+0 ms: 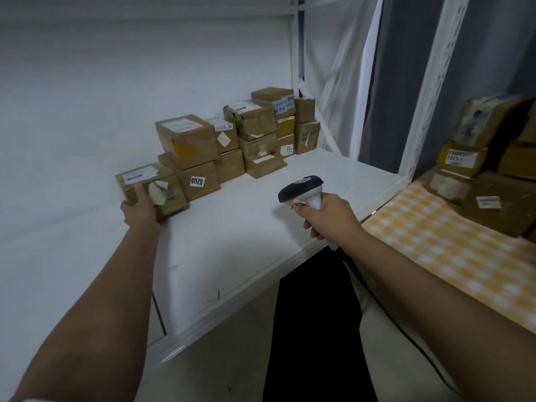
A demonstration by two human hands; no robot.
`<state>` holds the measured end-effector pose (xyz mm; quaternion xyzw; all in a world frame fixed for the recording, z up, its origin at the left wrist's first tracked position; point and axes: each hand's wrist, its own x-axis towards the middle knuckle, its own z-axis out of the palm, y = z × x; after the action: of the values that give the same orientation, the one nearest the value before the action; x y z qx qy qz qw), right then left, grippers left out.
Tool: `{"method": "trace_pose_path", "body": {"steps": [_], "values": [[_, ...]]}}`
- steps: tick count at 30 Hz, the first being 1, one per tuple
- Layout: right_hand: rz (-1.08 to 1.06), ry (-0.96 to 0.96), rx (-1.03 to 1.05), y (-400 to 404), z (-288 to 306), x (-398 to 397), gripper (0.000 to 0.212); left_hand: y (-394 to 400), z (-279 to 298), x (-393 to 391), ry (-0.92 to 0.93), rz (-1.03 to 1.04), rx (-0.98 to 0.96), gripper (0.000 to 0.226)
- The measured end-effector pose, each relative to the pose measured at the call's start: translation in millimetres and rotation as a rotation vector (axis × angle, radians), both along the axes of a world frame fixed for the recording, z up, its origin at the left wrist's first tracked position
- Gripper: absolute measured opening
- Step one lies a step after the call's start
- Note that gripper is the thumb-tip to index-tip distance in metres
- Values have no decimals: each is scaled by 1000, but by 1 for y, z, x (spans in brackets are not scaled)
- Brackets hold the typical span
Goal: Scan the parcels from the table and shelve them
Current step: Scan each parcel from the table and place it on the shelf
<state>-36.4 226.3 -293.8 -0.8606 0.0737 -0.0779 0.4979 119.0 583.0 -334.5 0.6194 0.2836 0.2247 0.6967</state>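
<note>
Our left hand [139, 208] grips a small cardboard parcel [152, 188] by its near end, fingers curled round the corner, and the box sits on the white shelf [226, 227] at the left end of the row, touching the stacked parcels [232, 140] just beyond and to the right of that hand. Our right hand [327, 216] is wrapped round the grip of the barcode scanner [303, 191], whose dark head points toward the left hand across the bare stretch of shelf between them. We judge the parcel light, since one hand manages it from a single corner, and stiff enough in its walls to take a firm squeeze without caving. The brown tape across its faces looks smooth and may be a little slippery, so the plain cardboard edges and corners are the better places to hold. A pale sticker on its front face seems to be peeling, though the blur makes that hard to confirm, and we would keep our fingers off it and off the white label on top. Further parcels on the table [435, 242], with its orange checked cloth, lie to the right of the right hand and look much the same.
</note>
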Motion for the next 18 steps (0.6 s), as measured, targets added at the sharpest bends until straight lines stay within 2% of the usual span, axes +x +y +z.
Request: {"method": "trace_pose_path", "body": {"steps": [3,6,11,18], "values": [[9,20,4,5,-9,6,30,8,-24,2,82,-25,248,66],[11,39,-14,7,-15,12,29,13,-33,4,146,74,367,54],[5,66,-25,8,-19,19,28,8,-27,14,100,116,295,46],[2,84,-48,7,-23,24,29,-1,-31,22,116,87,283,55]]}}
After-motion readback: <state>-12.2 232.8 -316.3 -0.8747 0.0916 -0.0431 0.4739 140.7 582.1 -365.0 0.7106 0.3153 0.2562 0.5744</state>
